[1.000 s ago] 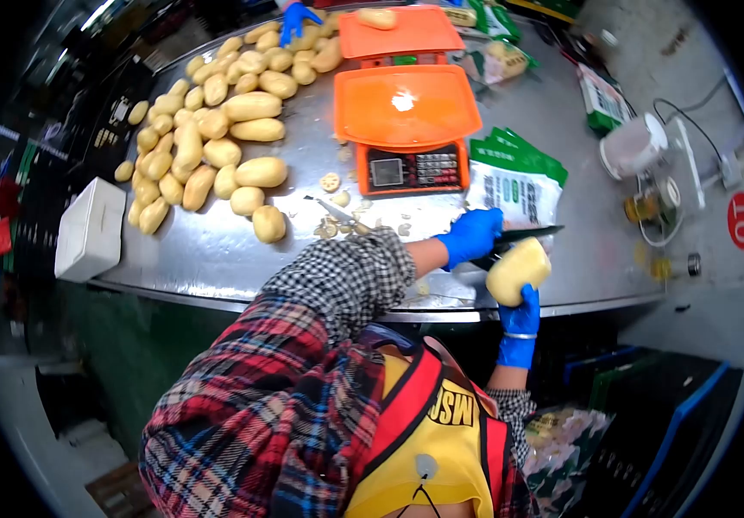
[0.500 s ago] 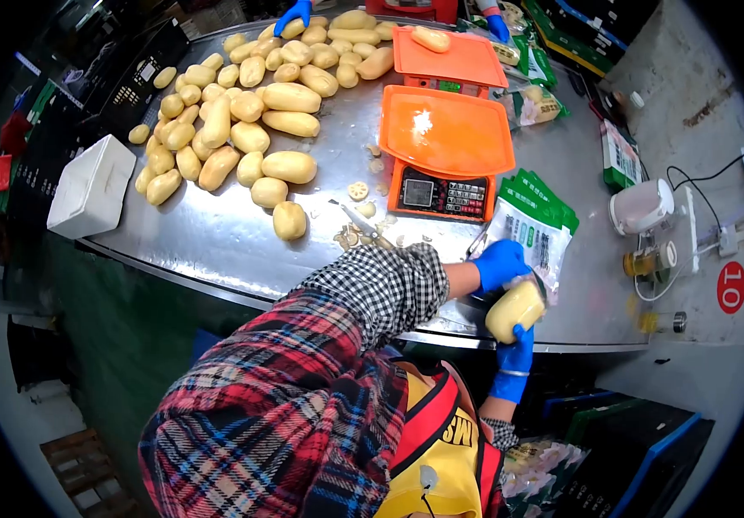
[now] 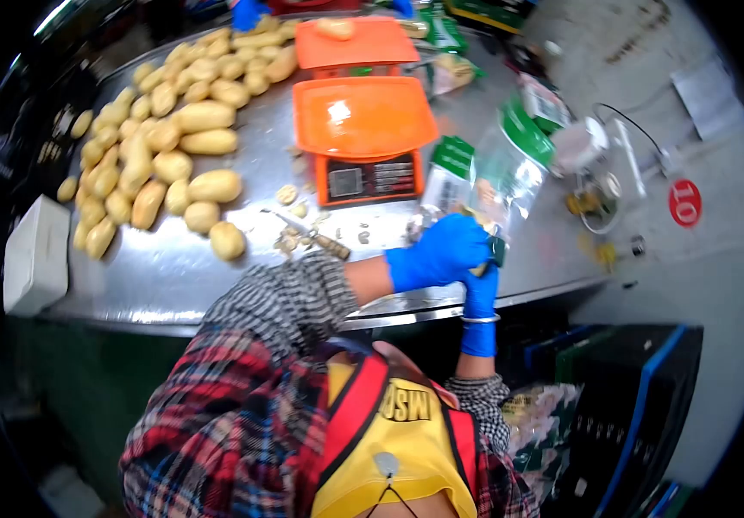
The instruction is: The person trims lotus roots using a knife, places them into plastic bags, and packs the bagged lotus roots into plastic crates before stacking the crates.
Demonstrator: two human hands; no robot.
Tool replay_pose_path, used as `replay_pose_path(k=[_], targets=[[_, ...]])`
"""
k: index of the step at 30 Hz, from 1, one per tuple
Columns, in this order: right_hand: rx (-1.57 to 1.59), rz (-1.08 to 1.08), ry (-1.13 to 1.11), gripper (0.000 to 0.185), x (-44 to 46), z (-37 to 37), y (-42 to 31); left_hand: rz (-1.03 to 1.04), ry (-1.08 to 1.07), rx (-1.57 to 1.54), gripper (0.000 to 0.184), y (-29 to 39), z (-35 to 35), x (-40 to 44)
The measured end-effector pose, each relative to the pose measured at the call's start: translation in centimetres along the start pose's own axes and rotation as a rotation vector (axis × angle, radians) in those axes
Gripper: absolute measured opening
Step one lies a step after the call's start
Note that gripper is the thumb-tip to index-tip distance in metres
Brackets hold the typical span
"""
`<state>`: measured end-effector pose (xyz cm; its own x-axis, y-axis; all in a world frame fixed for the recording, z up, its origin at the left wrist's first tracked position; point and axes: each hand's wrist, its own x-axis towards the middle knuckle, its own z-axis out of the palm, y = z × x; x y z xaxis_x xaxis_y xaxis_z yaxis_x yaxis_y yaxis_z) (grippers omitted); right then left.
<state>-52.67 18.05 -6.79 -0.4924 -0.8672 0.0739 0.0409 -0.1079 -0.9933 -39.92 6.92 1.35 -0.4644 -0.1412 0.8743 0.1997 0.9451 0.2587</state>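
My left hand (image 3: 441, 252), in a blue glove, is closed with its fingers curled at the lower end of a clear plastic bag (image 3: 503, 177) with a green printed end. My right hand (image 3: 481, 292), also gloved in blue, is closed just below and touches the left one. Between the hands only a little pale surface and a dark green edge show; the lotus root seen there earlier is mostly hidden. Beyond my left hand lies another green-and-white bag (image 3: 451, 166). A knife (image 3: 316, 235) lies left of the hands, among scraps and a cut lotus root slice (image 3: 286, 194).
Peeled lotus roots (image 3: 208, 115) are heaped on the left of the metal table (image 3: 260, 293). An orange scale (image 3: 363, 116) stands mid-table, with another orange scale (image 3: 356, 47) behind. A white foam box (image 3: 37, 255) sits at left. A co-worker's gloved hand (image 3: 249, 14) reaches in beyond.
My view has shifted right. My left hand has come down over the lotus root, covering it, and meets my right hand. A clear bag now stretches out above the hands.
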Motion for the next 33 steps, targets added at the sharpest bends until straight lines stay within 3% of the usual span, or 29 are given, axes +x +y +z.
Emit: replay_pose_path(k=[1, 3, 5, 9, 12, 16, 19, 20, 24, 26, 30, 33], targets=[[-0.139, -0.166, 0.046, 0.059, -0.1, 2.2, -1.2, 0.038, 0.030, 0.002, 0.010, -0.4, -0.7, -0.4], [0.340, 0.010, 0.103, 0.061, -0.3, 5.0, -4.1, 0.003, -0.100, 0.102, 0.011, -0.5, -3.6, -0.3], [0.849, 0.080, 0.058, 0.053, 0.4, 7.0, -4.1, -0.065, 0.012, 0.161, 0.013, -0.6, -5.8, -0.4], [0.771, 0.067, -0.152, 0.053, 2.5, 9.8, -5.4, -0.043, 0.003, 0.265, 0.018, -0.7, -9.3, 0.2], [1.258, 0.195, -0.249, 0.057, 3.2, 13.2, -6.7, -0.046, 0.176, 0.321, 0.022, -2.2, -12.7, 0.7], [0.701, 0.083, -0.229, 0.033, 7.6, 17.0, -4.2, 0.044, 0.004, 0.335, 0.019, -0.8, -13.7, -0.1], [0.959, 0.113, -0.235, 0.024, 9.1, 21.2, -4.2, -0.164, 0.092, 0.417, 0.017, -2.7, -15.8, -1.0], [0.929, 0.212, -0.256, 0.020, 9.4, 22.2, -4.4, -0.198, 0.201, 0.431, 0.015, -3.9, -15.6, -2.2], [0.792, 0.220, -0.269, 0.024, 14.7, 24.4, 4.4, -0.301, 0.164, 0.437, 0.012, -5.6, -14.6, -4.2], [0.823, 0.292, -0.295, 0.030, 14.8, 24.6, 3.8, -0.416, 0.055, 0.501, 0.009, -6.6, -15.4, -4.9], [0.810, 0.375, -0.353, 0.045, 15.7, 25.3, 4.1, -0.573, 0.143, 0.482, 0.014, -8.9, -16.7, -5.2], [0.678, 0.375, -0.341, 0.041, 15.5, 24.8, 4.4, -0.593, 0.111, 0.401, 0.017, -10.6, -15.5, -6.0]])
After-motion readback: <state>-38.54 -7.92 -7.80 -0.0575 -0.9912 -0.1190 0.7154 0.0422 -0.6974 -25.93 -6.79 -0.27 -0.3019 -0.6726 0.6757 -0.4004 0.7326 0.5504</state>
